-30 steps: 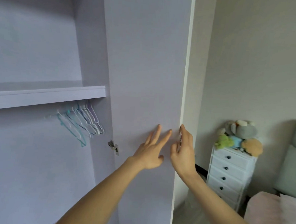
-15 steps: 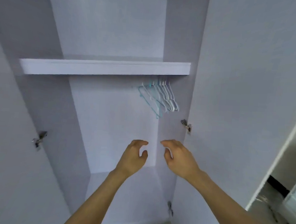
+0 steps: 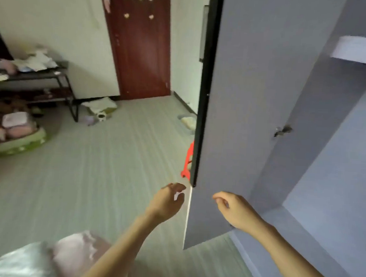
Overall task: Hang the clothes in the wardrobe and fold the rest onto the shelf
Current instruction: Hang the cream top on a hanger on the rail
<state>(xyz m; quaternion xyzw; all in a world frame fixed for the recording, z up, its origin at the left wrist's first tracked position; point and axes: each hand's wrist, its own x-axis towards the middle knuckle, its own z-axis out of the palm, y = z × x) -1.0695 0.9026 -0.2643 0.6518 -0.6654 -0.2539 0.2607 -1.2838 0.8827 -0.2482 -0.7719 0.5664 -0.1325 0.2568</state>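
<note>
Currently your left hand [image 3: 167, 203] hangs just left of the open wardrobe door [image 3: 238, 120], fingers loosely curled, holding nothing. Your right hand [image 3: 235, 211] hovers before the door's inner face, likewise loosely curled and empty. Pale clothes [image 3: 44, 256] lie bundled at lower left; the wardrobe shelf [image 3: 358, 50] shows at upper right.

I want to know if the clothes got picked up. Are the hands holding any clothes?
No, the left hand and right hand both hang loosely curled and hold nothing beside the open wardrobe door.
</note>
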